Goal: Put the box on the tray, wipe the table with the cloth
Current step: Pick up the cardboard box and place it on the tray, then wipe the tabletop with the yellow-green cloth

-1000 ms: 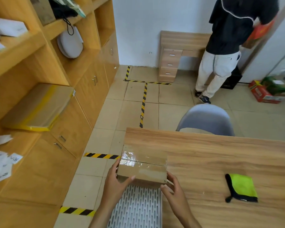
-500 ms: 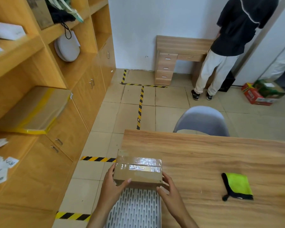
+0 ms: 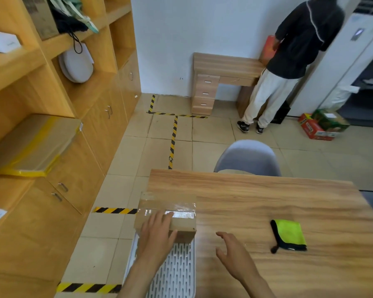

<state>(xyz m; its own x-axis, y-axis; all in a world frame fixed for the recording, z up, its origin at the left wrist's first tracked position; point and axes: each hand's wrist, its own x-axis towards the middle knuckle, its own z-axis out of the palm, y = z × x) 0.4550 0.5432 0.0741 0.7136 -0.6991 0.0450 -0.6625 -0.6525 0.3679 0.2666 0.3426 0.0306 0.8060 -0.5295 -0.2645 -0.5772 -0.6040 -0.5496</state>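
Observation:
A taped cardboard box (image 3: 177,207) rests on the far end of the white slotted tray (image 3: 174,274) at the table's left edge. My left hand (image 3: 155,235) lies flat on the box's top and near side. Apart from the box, my right hand (image 3: 235,252) hovers over the wooden table (image 3: 267,201) with fingers spread and nothing in it. A green cloth with a black border (image 3: 289,234) lies folded on the table, to the right of my right hand.
A grey chair (image 3: 248,158) stands at the table's far side. Wooden shelves and cabinets (image 3: 78,117) line the left. A person (image 3: 289,61) stands at a small desk (image 3: 222,80) by the back wall. Boxes (image 3: 321,125) sit on the floor.
My right hand has let go of the box and moved right over the table. My left hand has shifted onto the box's top. The box sits lower on the tray.

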